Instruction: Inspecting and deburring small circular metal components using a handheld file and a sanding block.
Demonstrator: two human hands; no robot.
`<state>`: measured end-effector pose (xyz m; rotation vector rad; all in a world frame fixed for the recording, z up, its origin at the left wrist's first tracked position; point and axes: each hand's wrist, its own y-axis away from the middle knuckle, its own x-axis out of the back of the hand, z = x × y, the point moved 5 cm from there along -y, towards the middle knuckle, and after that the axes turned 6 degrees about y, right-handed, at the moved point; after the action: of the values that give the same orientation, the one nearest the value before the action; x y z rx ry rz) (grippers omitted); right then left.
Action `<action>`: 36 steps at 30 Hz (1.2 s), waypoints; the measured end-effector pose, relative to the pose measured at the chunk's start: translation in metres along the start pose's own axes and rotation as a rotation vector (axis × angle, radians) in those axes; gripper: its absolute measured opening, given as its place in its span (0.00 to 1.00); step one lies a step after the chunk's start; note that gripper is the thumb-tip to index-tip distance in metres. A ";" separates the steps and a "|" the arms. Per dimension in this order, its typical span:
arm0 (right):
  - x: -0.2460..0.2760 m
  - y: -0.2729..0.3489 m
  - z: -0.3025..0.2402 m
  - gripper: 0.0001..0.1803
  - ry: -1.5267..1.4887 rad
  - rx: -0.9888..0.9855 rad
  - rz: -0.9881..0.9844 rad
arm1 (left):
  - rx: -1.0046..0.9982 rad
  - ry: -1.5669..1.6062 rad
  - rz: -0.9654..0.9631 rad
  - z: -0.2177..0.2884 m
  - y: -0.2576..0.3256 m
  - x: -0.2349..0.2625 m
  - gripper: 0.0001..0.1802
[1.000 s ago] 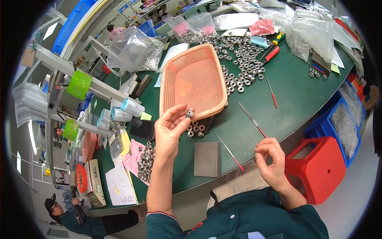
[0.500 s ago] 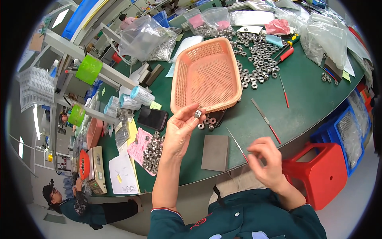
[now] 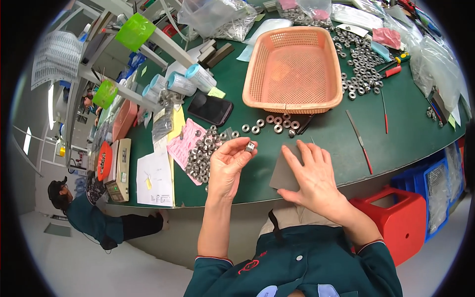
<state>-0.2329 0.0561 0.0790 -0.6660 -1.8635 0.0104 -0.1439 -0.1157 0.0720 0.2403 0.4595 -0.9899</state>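
Note:
My left hand pinches a small shiny metal ring between thumb and fingertips, held up above the green table. With fingers spread, my right hand lies over a flat grey block near the table's front edge and hides much of it. A thin needle file's tip may show just past those fingers; the rest is hidden. Several loose metal rings lie beyond my hands, in front of an orange plastic basket. Left of my left hand, more rings are heaped on pink bubble wrap.
Two red-handled files lie to the right. Many rings cover the back right. A black phone, blue-lidded tubs and papers sit left. A red stool stands right; a co-worker is far left.
My right hand has come down from the air onto the grey block, its fingers spreading out. My left hand still holds the ring. The view has shifted, so the table appears moved.

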 end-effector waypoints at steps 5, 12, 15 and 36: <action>0.024 -0.004 -0.009 0.50 -0.122 -0.031 0.304 | -0.005 0.022 0.049 -0.009 0.011 0.011 0.16; 0.026 -0.020 -0.024 0.44 -0.336 0.123 0.458 | -0.156 -0.245 0.129 -0.013 0.037 -0.010 0.09; 0.004 -0.032 0.011 0.41 -0.645 -0.099 0.264 | -0.203 -0.186 0.085 -0.009 0.041 -0.016 0.09; 0.027 0.040 0.078 0.44 -0.852 -0.355 0.490 | -0.461 -1.230 -0.091 -0.062 -0.004 -0.065 0.21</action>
<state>-0.2901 0.1253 0.0589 -1.5281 -2.4738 0.3337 -0.1941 -0.0446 0.0483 -0.7916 -0.4441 -0.9133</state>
